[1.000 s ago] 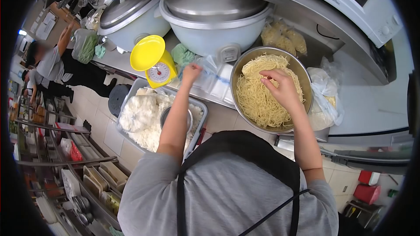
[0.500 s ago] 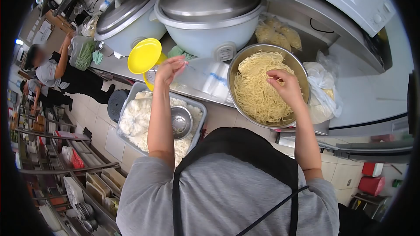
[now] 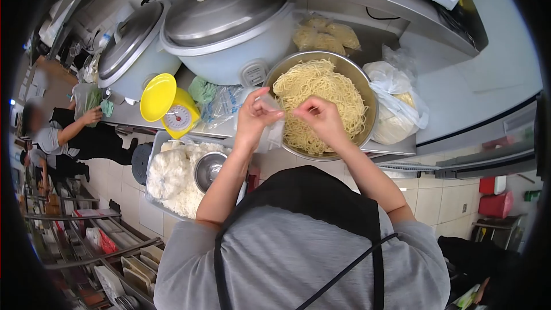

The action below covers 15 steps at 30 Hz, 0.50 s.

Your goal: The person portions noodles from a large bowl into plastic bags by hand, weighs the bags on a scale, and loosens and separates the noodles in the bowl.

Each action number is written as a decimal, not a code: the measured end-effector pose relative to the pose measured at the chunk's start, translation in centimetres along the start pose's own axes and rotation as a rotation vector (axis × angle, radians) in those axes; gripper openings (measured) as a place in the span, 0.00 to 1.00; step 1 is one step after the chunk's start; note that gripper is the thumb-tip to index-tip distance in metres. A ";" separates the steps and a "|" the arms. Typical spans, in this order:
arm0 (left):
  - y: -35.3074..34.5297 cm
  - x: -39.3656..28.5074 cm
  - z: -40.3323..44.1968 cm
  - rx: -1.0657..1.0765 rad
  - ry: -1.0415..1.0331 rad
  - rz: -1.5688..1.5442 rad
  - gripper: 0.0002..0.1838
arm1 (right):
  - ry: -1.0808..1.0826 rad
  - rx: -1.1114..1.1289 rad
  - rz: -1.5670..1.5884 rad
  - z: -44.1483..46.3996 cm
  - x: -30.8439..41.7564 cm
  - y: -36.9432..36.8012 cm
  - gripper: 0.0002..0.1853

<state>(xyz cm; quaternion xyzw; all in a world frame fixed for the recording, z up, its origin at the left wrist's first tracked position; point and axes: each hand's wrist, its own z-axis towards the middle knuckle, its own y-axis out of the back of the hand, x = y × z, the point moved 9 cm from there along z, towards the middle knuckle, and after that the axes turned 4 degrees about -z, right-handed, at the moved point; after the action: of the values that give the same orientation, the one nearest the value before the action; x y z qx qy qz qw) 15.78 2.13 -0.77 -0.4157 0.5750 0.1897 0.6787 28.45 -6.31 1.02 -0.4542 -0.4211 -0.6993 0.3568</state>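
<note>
My left hand (image 3: 252, 119) is closed on a clear plastic bag (image 3: 274, 133), which hangs beside the left rim of a large metal bowl (image 3: 373, 116). Yellow noodles (image 3: 338, 95) fill the bowl. Over the noodles, my right hand (image 3: 322, 119) is pinched, its fingertips close to my left thumb. Whether anything is between those right fingertips is too small to tell. More clear plastic bags (image 3: 221, 109) lie on the counter left of my left hand, beside a yellow dial scale (image 3: 181, 116) with a yellow pan (image 3: 158, 97).
Two large lidded cookers (image 3: 224, 28) stand at the back. Below the counter, a grey tub (image 3: 154, 186) holds rice, a bagged white bundle (image 3: 167, 173) and a metal bowl (image 3: 210, 171). Bagged noodles (image 3: 327, 37) and a white bag (image 3: 396, 103) flank the noodle bowl. A co-worker (image 3: 54, 138) stands far left.
My left hand has come over to the bowl's left side and now holds a plastic bag. The right hand has moved left across the noodles to meet it. The camera view has shifted.
</note>
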 end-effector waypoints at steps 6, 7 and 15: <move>-1.8 0.2 -0.3 0.007 -0.024 0.037 0.29 | -0.080 0.115 0.079 -0.4 0.2 0.7 0.05; -2.3 0.4 -0.3 0.012 -0.023 0.039 0.29 | -0.089 0.282 0.078 -1.0 0.8 -1.1 0.05; -3.2 -2.0 -1.1 -0.068 -0.121 0.105 0.30 | -0.061 -0.138 0.370 -0.7 -1.9 4.1 0.08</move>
<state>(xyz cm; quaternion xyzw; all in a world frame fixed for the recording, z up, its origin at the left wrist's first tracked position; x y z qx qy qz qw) 16.92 -0.13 2.17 -0.3954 0.5471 0.2694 0.6869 32.50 -8.29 0.18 -0.5682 -0.2921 -0.6351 0.4342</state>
